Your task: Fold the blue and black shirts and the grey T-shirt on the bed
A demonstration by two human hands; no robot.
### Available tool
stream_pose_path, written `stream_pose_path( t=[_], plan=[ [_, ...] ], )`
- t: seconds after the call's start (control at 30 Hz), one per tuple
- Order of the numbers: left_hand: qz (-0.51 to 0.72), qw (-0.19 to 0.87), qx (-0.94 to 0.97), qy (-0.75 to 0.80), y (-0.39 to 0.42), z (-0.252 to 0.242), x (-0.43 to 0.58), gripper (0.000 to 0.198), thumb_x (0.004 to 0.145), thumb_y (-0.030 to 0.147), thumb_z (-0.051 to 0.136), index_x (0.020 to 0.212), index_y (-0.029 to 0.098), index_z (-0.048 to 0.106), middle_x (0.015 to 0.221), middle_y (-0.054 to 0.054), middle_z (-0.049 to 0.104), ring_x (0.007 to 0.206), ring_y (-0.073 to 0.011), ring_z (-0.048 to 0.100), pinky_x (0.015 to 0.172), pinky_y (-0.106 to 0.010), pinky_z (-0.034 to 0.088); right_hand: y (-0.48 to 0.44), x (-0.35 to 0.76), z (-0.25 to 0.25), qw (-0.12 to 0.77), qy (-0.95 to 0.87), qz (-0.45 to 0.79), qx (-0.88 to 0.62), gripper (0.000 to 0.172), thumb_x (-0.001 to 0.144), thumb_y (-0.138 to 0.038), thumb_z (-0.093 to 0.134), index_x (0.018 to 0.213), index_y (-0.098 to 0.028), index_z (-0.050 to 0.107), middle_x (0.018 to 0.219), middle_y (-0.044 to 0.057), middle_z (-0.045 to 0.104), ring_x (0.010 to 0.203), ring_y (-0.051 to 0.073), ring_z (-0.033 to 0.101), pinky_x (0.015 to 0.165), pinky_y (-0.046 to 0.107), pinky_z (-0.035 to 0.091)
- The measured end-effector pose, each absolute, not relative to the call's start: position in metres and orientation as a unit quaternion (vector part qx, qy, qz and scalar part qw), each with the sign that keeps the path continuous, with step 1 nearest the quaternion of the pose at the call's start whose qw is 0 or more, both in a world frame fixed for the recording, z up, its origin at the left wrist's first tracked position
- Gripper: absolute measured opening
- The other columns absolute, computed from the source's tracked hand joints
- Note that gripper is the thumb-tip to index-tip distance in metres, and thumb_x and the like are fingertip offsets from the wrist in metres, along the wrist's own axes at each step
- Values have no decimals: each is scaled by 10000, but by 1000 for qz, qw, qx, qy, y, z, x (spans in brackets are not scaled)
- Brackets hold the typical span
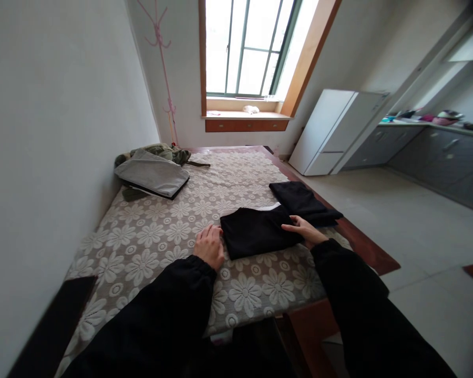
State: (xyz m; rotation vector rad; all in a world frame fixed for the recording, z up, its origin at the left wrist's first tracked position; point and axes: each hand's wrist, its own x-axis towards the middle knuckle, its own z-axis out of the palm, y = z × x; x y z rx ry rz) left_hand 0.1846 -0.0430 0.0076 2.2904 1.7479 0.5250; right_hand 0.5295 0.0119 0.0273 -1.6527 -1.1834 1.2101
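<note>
A black folded garment [256,231] lies flat on the patterned tablecloth [145,265], with a white strip showing along its far edge. My right hand [304,231] holds the garment's right edge, thumb on top and the other fingers partly hidden. At the left edge, my left hand [209,247] rests on the cloth with its fingers stretched forward, the fingertips beside or touching the fabric. Just beyond my right hand is a second dark folded garment [303,200], close to the table's right side.
A grey cloth item [153,173] lies with an olive-green bag or garment [167,152] at the far left, against the wall. The table's reddish-brown edge [366,244] runs along the right. A white fridge [335,128] and a pink coat stand [167,79] stand farther back.
</note>
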Motion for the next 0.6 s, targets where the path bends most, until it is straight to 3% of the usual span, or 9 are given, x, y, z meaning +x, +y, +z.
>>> stream_pose_path(
  t=[0.1,0.23,0.33,0.4,0.5,0.6],
  plan=[
    [185,105,781,586,-42,5,183,257,893,196,535,1139,218,606,1450,-81,581,1454,-266,379,1213,-436,267,14,525,32,415,-402,523,-626,399,743,-219,780,1109,-202,621,973,82,772,940,246,753,818,313,634],
    [201,108,791,567,-40,3,181,160,918,264,548,1051,230,633,1348,-70,632,1404,-268,433,1205,-453,285,18,524,41,371,-358,609,-603,122,865,-293,692,924,-186,680,932,116,782,911,258,761,783,302,644],
    [217,110,792,560,-39,0,181,138,913,250,565,1022,234,650,1301,-65,648,1377,-271,458,1194,-462,302,24,526,42,367,-341,629,-594,118,833,-267,743,887,-178,686,884,105,788,839,255,768,718,289,648],
    [230,114,791,555,-39,-1,181,143,903,230,580,1023,240,656,1296,-61,652,1369,-274,466,1192,-474,306,27,526,39,394,-358,612,-584,244,731,-155,814,937,-181,687,893,71,794,803,237,770,700,270,647],
    [241,120,792,547,-39,-2,181,150,891,202,583,1017,246,653,1279,-59,660,1362,-274,475,1197,-486,306,26,525,31,423,-369,619,-549,393,679,-125,848,1031,-193,688,920,44,799,809,242,774,763,310,659],
    [243,120,786,557,-38,-3,183,136,896,211,575,1017,229,635,1286,-80,655,1380,-279,463,1211,-491,299,20,522,25,452,-334,638,-527,375,727,-174,826,1074,-214,690,937,33,800,862,256,776,852,364,654]
  ],
)
